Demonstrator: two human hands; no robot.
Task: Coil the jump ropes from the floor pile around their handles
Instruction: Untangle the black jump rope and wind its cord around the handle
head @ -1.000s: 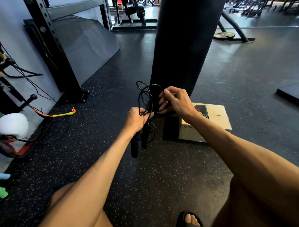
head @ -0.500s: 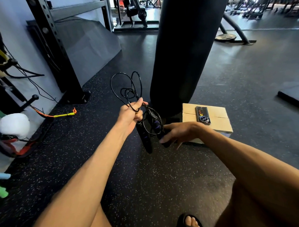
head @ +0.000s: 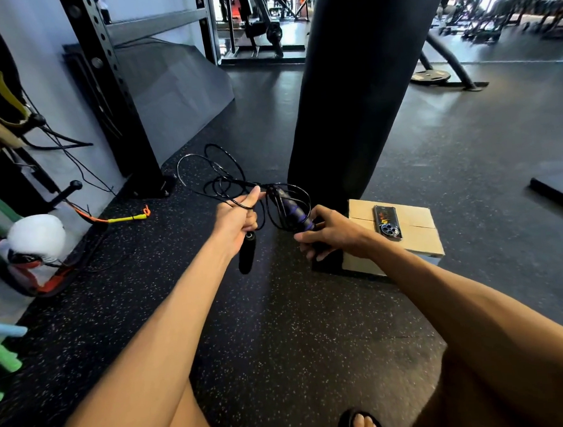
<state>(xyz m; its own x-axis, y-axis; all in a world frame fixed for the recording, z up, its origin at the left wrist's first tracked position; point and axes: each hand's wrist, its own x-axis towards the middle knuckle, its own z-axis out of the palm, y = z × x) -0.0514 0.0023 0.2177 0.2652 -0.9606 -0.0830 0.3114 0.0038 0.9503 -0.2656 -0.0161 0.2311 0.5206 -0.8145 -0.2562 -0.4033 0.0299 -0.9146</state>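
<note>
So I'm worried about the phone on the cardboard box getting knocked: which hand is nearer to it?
Right. The right hand grips a rope handle just beside the phone, by the box's near edge; the left hand is farther off.

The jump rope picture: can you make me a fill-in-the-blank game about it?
1. The left hand holds a black ____ hanging down.
2. The right hand grips the handle with ____ stripes.
3. The phone lies on a cardboard ____.

Missing words: handle; purple; box
</note>
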